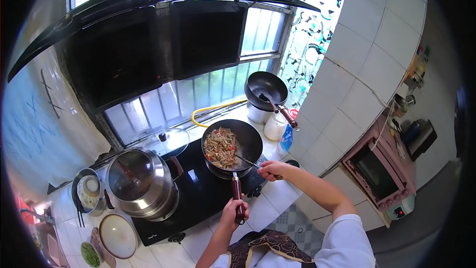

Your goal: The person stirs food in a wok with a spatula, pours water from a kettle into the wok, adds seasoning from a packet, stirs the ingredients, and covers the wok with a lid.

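A black wok sits on the right burner of the black glass stove, its left side filled with shredded food flecked with red pieces. My left hand is wrapped round the wok's brown handle. To the right of the wok, my right hand grips a thin dark utensil, whose far end reaches into the wok beside the food.
A large lidded steel pot stands on the left burner. Behind the wok are a second black wok, a white jar and a yellow hose. Bowls stand at left; a pink oven is at right.
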Motion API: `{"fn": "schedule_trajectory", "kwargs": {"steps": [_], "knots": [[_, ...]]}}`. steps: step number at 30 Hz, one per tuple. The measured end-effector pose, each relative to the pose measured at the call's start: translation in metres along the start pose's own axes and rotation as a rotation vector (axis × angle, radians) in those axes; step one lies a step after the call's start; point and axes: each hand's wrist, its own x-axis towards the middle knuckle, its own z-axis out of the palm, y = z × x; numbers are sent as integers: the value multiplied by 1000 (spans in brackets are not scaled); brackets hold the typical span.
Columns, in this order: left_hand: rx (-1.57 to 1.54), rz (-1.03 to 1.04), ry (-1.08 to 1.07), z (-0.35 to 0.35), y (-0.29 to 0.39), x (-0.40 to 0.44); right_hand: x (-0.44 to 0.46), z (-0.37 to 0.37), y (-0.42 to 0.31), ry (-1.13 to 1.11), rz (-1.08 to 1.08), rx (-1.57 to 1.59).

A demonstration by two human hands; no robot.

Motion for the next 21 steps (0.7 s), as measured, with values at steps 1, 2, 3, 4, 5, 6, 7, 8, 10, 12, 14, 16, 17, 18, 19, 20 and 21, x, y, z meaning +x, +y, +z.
{"fn": "schedule_trajectory", "kwargs": {"steps": [1,2,3,4,5,6,7,8,10,12,14,16,17,18,19,20,21], "knots": [[7,-6,2,0,0,0,-7,3,2,0,-2,9],[9,-5,2,-2,-1,1,-11,5,4,101,-69,-156],[10,-2,1,-3,-1,1,-16,7,6,203,-136,-324],[10,-2,2,-3,0,1,-22,6,7,245,-157,-419],[10,-3,2,-3,0,1,-33,10,5,245,-156,-419],[11,-6,0,-3,0,0,-47,16,1,303,-172,-457],[12,-7,-2,-3,0,1,-60,20,-1,363,-188,-496],[22,-6,2,-3,0,1,-69,21,0,426,-232,-544],[28,-7,7,-4,-1,2,-80,18,-2,512,-318,-789],[42,-1,7,-4,0,3,-80,9,0,668,-542,-1185],[47,3,39,0,1,2,-81,11,-5,714,-524,-1260],[32,0,56,1,2,3,-79,14,-18,763,-511,-1338],[31,1,55,1,1,4,-74,15,-25,809,-456,-1380],[10,3,50,0,1,4,-71,14,-30,853,-399,-1420],[-12,6,46,-1,0,4,-69,12,-36,851,-401,-1419],[-10,11,47,-2,0,5,-67,11,-43,853,-385,-1449],[-28,5,38,-4,-1,5,-61,8,-48,852,-371,-1480]]}}
